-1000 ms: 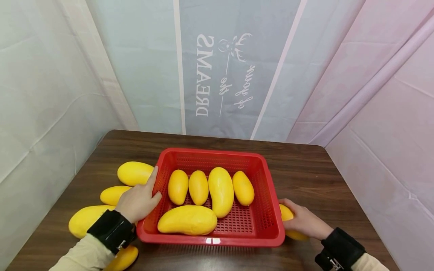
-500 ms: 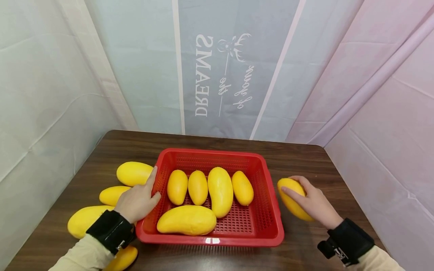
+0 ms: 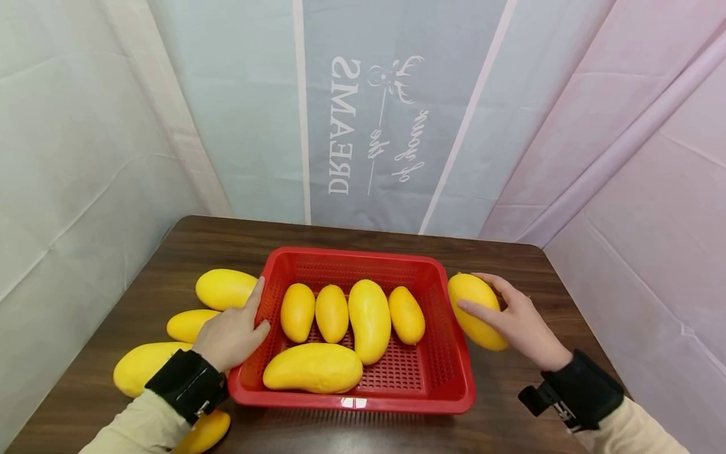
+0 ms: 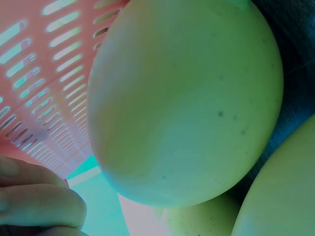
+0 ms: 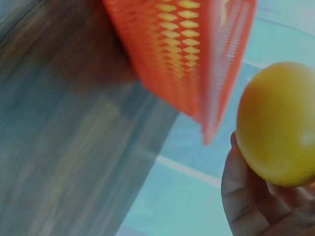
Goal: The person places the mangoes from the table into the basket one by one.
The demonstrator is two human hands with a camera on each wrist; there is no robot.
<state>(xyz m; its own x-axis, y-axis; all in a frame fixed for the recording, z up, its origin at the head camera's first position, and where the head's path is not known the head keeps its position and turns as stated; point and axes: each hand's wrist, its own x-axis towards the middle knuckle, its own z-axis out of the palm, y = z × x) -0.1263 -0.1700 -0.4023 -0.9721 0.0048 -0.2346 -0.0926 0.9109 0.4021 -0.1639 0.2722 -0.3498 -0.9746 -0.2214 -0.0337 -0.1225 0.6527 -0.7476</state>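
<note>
My right hand (image 3: 524, 325) grips a yellow mango (image 3: 475, 306), raised just outside the right rim of a red plastic basket (image 3: 420, 405). In the right wrist view the fingers (image 5: 236, 196) curl round the mango's lower side. My left hand (image 3: 227, 337) holds the basket's left rim, its thumb over the inner side and its index finger stretched along the edge. Inside the basket, a row of upright mangoes (image 3: 368, 321) lies at the back, with one long mango (image 3: 313, 369) lying crosswise in front of them.
Several more mangoes (image 3: 147, 366) lie left of the basket on the dark wooden table (image 3: 505, 252), partly hidden by my left hand and forearm. One large mango (image 4: 187, 98) fills the left wrist view, near the basket wall. Printed cloth (image 3: 391, 38) hangs behind the table.
My right hand has picked up the mango beside the basket's right side and moved it up and back, then left toward the rim. My left hand has stayed in place.
</note>
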